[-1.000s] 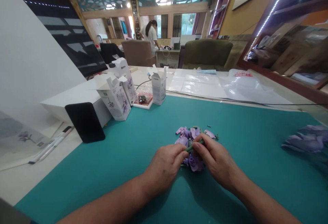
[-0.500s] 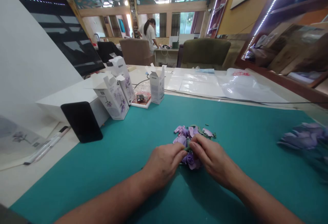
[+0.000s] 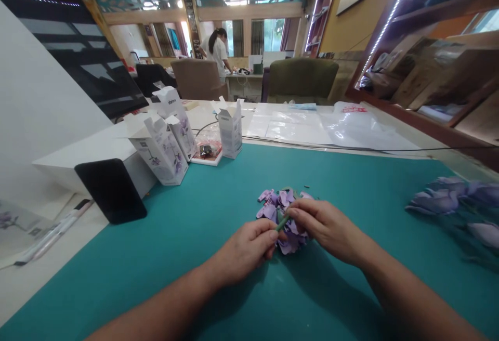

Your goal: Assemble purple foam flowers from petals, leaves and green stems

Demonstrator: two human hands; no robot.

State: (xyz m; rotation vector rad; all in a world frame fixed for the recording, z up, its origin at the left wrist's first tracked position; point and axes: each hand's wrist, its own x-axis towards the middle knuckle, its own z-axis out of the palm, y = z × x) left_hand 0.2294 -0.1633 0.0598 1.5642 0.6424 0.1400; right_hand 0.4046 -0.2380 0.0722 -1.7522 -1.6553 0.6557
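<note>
A short green stem piece (image 3: 283, 222) spans the gap between my two hands, tilted up to the right. My left hand (image 3: 255, 247) pinches its lower end between thumb and fingers. The upper end sits in the fingertips of my right hand (image 3: 322, 224). Under and behind the hands lies a pile of purple flower petals and small plastic parts (image 3: 268, 211), partly covered by my fingers. Some small green bits lie among them. Whether the stem joins any of the petals is hidden.
Purple artificial flowers (image 3: 436, 198) lie at the right on the green mat (image 3: 218, 195). At the left stand a dark tablet (image 3: 111, 190) and several opened white boxes (image 3: 161, 148). Clear plastic bags (image 3: 296, 122) spread beyond the mat. A person (image 3: 216, 50) stands at a far table.
My hands have drawn slightly apart, so more of the green stem shows between them. The whole view has shifted a little, with the scene sliding left.
</note>
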